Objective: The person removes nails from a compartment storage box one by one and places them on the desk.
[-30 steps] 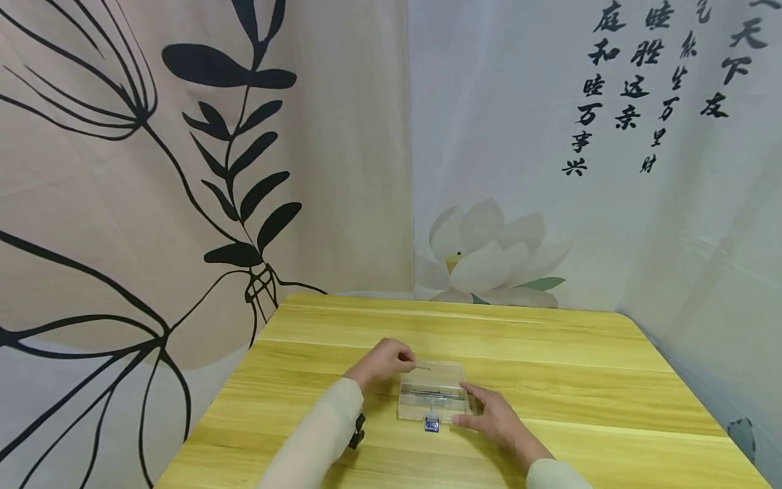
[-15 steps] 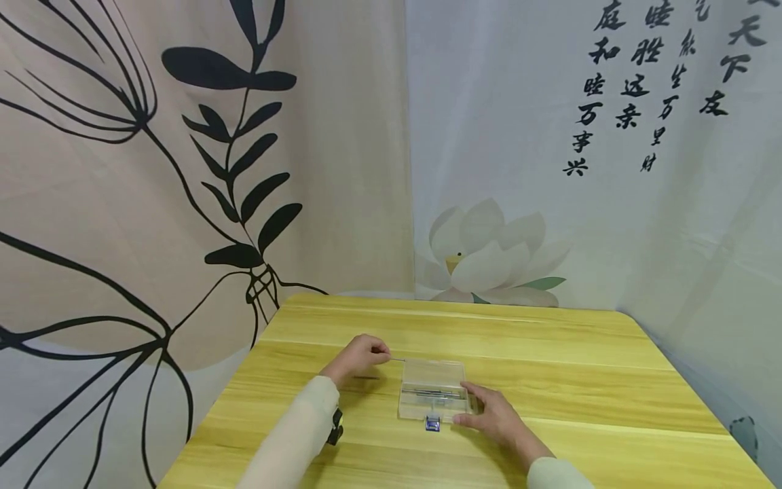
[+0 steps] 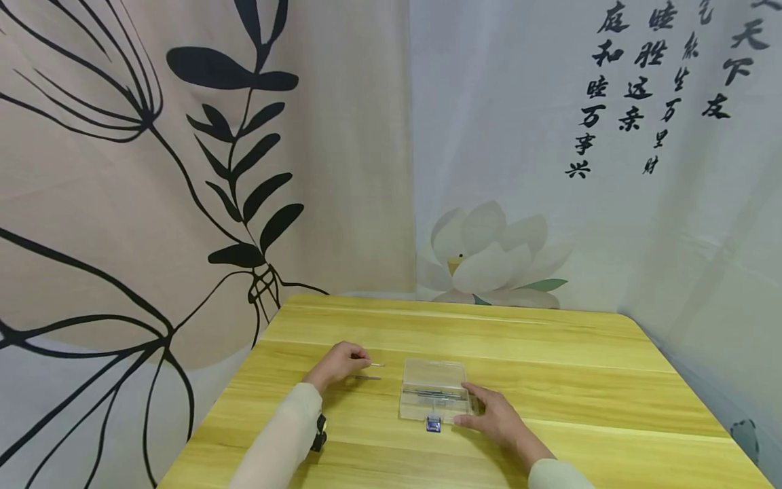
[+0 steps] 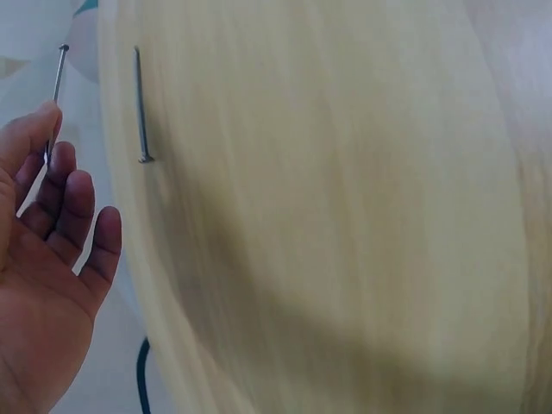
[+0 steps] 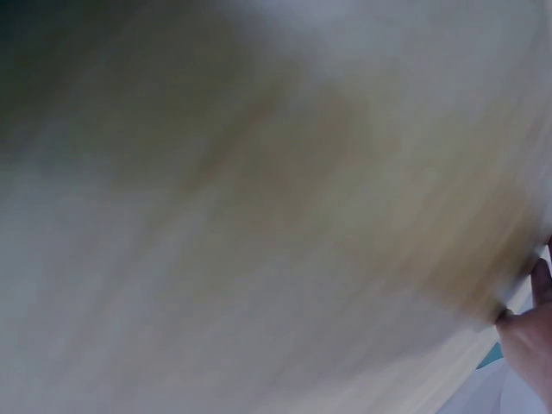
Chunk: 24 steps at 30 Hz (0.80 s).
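Note:
My left hand (image 3: 337, 365) pinches a thin metal nail (image 4: 59, 76) between thumb and forefinger, its flat head pointing away from the fingers. Close beside that hand, a second nail (image 4: 141, 108) lies on the wooden table. To the right stands a small clear plastic box (image 3: 417, 412) with its lid (image 3: 435, 371) raised at the back. Several more nails (image 3: 435, 394) lie inside. My right hand (image 3: 497, 415) holds the box's right side, thumb at the front corner and fingers at the rear. The right wrist view is blurred and shows only part of that hand.
A blue tab (image 3: 433, 424) sits at the front of the box. The yellow wood-grain table (image 3: 550, 367) runs back to a printed curtain (image 3: 354, 170) with plants and writing on it.
My left hand has moved left from above the box, carrying the nail to beside the one on the table. The right hand has stayed on the box.

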Motion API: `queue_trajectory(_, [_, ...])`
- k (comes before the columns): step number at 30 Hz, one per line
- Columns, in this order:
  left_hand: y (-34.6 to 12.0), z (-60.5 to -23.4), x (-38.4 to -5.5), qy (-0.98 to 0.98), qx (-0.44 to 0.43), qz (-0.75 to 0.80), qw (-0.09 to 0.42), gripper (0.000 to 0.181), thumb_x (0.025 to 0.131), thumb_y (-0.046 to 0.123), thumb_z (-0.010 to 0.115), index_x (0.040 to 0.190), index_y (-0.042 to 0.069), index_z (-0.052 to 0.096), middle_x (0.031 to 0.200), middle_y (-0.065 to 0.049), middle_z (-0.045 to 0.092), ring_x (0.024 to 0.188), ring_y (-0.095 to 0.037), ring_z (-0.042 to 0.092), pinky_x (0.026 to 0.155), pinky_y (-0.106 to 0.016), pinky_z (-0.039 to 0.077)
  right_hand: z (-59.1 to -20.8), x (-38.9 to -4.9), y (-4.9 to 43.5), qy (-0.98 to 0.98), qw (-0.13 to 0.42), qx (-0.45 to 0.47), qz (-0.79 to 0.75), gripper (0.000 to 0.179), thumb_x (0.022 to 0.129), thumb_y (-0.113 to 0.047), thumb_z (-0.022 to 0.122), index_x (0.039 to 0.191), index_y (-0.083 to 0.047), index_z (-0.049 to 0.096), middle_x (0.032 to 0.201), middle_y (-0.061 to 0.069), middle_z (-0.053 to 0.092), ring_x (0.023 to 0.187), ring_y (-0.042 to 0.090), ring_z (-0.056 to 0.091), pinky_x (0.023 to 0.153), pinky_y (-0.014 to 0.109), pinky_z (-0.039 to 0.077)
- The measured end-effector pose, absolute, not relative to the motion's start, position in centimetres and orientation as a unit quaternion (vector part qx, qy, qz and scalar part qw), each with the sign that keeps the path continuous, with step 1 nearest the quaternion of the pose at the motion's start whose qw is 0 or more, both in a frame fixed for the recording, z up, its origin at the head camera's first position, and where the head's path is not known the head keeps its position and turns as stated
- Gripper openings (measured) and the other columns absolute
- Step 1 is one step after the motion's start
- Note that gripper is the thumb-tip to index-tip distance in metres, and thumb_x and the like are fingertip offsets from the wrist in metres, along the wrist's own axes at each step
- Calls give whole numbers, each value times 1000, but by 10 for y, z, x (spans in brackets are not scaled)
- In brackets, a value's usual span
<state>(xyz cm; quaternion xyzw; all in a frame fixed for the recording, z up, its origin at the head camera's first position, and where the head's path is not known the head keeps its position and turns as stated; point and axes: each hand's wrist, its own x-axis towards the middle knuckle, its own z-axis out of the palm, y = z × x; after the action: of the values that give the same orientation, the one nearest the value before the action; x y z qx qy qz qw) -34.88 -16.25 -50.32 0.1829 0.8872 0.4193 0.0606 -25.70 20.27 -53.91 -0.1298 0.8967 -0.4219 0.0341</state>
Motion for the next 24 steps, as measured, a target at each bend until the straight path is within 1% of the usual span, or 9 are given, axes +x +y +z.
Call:
queue_trajectory(4, [-166, -507, -350, 889, 177, 418, 59, 15, 97, 14, 65, 93, 2, 74, 86, -2, 66, 76, -15, 53, 69, -32, 45, -538, -255, 203, 895, 33, -130, -425, 80, 79, -39, 83, 144, -6, 51, 143, 25, 48, 132, 48, 41, 106, 63, 31])
queue_trajectory(9, [-170, -513, -351, 892, 161, 418, 64, 12, 96, 15, 67, 92, 6, 74, 87, -1, 67, 74, -15, 53, 66, -32, 45, -537, -254, 204, 896, 33, -130, -423, 80, 79, -39, 83, 144, -5, 51, 143, 25, 48, 132, 49, 41, 106, 64, 31])
queue_trajectory(14, [-171, -518, -352, 894, 145, 419, 65, 9, 95, 15, 68, 92, 9, 75, 89, 1, 67, 74, -15, 53, 65, -31, 44, -538, -256, 205, 897, 38, -129, -421, 80, 79, -41, 82, 145, -7, 51, 144, 24, 48, 133, 48, 40, 106, 63, 31])
queue_trajectory(24, [-169, -522, -356, 894, 156, 416, 65, 7, 92, 12, 72, 87, 9, 75, 88, 0, 66, 76, -15, 53, 65, -30, 45, -539, -258, 206, 897, 40, -135, -419, 81, 80, -43, 81, 145, -6, 50, 145, 23, 47, 134, 48, 40, 106, 63, 31])
